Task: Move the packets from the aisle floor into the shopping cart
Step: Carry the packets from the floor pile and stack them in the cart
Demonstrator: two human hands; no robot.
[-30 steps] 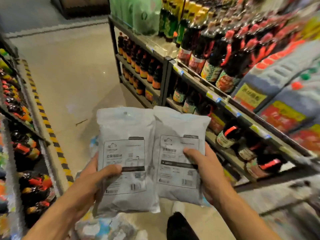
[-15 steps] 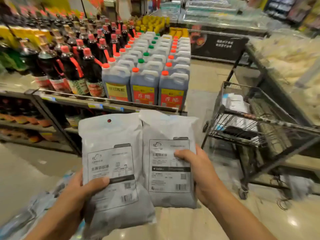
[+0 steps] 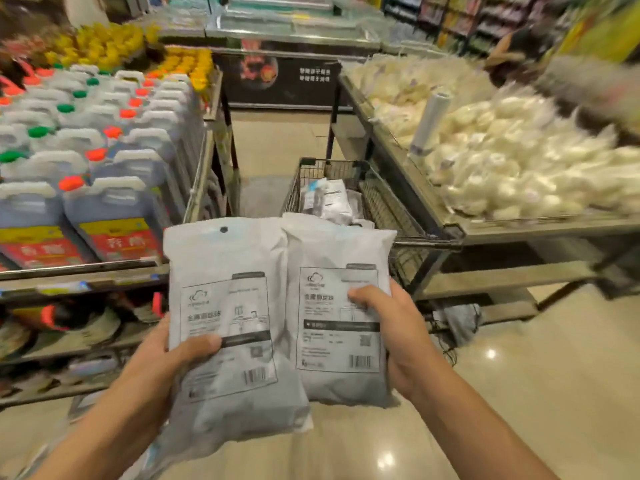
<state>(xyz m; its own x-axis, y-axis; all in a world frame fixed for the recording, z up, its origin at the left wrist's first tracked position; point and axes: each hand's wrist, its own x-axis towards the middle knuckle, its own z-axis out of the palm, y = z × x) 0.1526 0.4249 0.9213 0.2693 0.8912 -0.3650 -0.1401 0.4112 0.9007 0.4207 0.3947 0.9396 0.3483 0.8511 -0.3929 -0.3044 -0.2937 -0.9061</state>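
I hold two white packets with black printed labels upright, side by side, in front of me. My left hand (image 3: pixel 162 362) grips the left packet (image 3: pixel 232 306) at its lower left edge. My right hand (image 3: pixel 398 330) grips the right packet (image 3: pixel 332 289) at its right edge, thumb on the label. Straight ahead, just beyond the packets, stands the black wire shopping cart (image 3: pixel 384 202), with several similar white packets (image 3: pixel 329 199) lying inside. More packets (image 3: pixel 86 403) lie blurred on the floor at the lower left.
A shelf of blue jugs (image 3: pixel 114 188) with red and green caps runs along the left. A metal display table (image 3: pixel 519 226) heaped with white bagged goods stands to the right of the cart. Beige floor (image 3: pixel 519 393) stretches at the right.
My view has swung right, from the bottle shelves to face the cart, which now sits straight ahead and closer. Both hands have kept hold of their packets throughout.
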